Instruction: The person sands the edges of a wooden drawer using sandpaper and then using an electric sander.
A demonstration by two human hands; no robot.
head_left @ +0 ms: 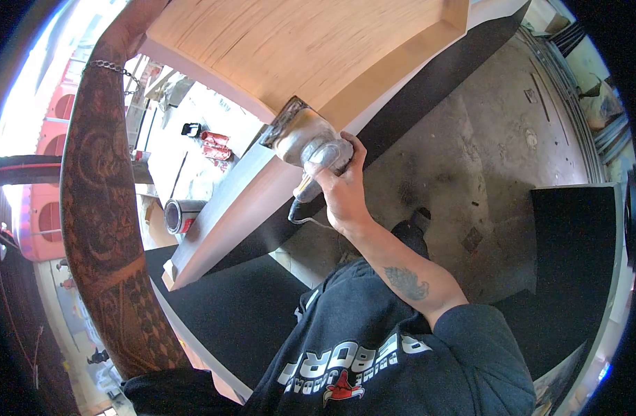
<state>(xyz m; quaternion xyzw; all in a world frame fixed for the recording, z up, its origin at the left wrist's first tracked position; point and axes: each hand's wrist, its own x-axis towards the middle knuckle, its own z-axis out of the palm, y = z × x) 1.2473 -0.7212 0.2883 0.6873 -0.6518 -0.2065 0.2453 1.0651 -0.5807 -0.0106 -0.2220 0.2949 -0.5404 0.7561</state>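
Observation:
My right hand (345, 194) is wrapped round the body of a dusty electric palm sander (307, 139), whose cord trails from its lower end. The sander's dark, flat pad is tilted up against the near edge of a pale wooden panel (297, 48), at the corner with a bare wooden side rail (394, 69). Along the far left my left arm reaches up, a chain bracelet at the wrist. Only part of my left hand (139, 24) shows at the panel's left edge; its fingers are out of sight.
A long board with a pale face (228, 215) slants down to the lower left. Behind it, red cylinders (215, 145) and a metal can (183, 216) rest on a light surface. Black panels (574, 243) stand to the right. Pipes (609, 139) line the concrete floor's (470, 159) far right.

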